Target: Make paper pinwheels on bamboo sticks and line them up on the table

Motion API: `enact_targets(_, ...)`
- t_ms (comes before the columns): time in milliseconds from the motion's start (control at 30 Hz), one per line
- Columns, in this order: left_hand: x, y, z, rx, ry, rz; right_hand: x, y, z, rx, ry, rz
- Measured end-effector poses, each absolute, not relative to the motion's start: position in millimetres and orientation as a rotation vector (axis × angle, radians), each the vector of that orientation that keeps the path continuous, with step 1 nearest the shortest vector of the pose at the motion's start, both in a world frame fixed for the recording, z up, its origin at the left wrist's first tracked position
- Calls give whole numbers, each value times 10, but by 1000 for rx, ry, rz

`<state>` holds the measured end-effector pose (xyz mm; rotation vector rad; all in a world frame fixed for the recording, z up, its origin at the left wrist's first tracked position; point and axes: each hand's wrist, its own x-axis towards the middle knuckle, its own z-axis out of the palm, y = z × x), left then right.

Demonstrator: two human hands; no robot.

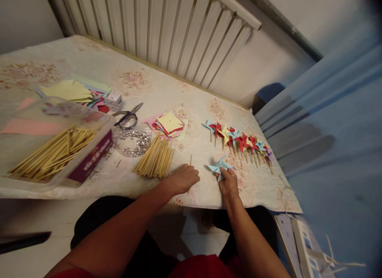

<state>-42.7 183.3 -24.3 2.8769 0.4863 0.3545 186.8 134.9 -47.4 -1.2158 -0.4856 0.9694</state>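
Blue pinwheel [220, 167] is at the near side of the table [197, 102], a bit R of centre, in the R hand [229, 184]. Thumb + fingertips pinch it by its near part; can't tell if a pin is thru the middle. L hand [184, 177], L of it & well apart, has fingers curled in round a thin stick [191, 160], w/ bits showing past the far & near sides of the fist. Exact finger grip there = hidden.

Handling, my guess: pinwheel's v. light, thin paper, blades soft & easy to crease or crush, so best held lightly nr the centre where the folds meet, not by blade tips. Stick prob. light too, but stiff; round, so apt to roll in the fingers. Mid-length is a good spot to hold, w/ an end left free.

Around: pile of sticks [155, 158] just L of the L hand, stack of paper squares [170, 122] on its far side. Further L: round dish [133, 141] w/ small shiny bits, prob. slippery & fiddly; scissors [128, 116] just beyond it; clear box [94, 152] w/ more sticks, far L-ish coloured paper [64, 90] behind. Row of finished-looking pinwheels [243, 141], mixed colours, lies on the R, far side of the R hand.
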Motion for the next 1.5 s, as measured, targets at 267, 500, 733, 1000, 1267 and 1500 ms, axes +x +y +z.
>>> enact_targets(267, -477, 1854, -303, 2789, 527, 425, 1863, 1346, -473, -1207, -489, 964)
enact_targets(500, -458, 1875, -286, 2813, 520, 433, 1860, 1346, -466, -1193, -470, 967)
enact_targets(733, -449, 1895, -319, 2789, 559, 457, 1852, 1337, -454, -1202, -467, 964)
enact_targets(1000, -433, 1901, -311, 2786, 560, 452, 1845, 1338, -459, -1204, -473, 948)
enact_targets(1267, -455, 1917, -353, 2764, 511, 452, 1858, 1341, -469, -1198, -475, 955)
enact_targets(1500, -441, 1889, -334, 2821, 495, 455, 1839, 1341, -448, -1203, -494, 943)
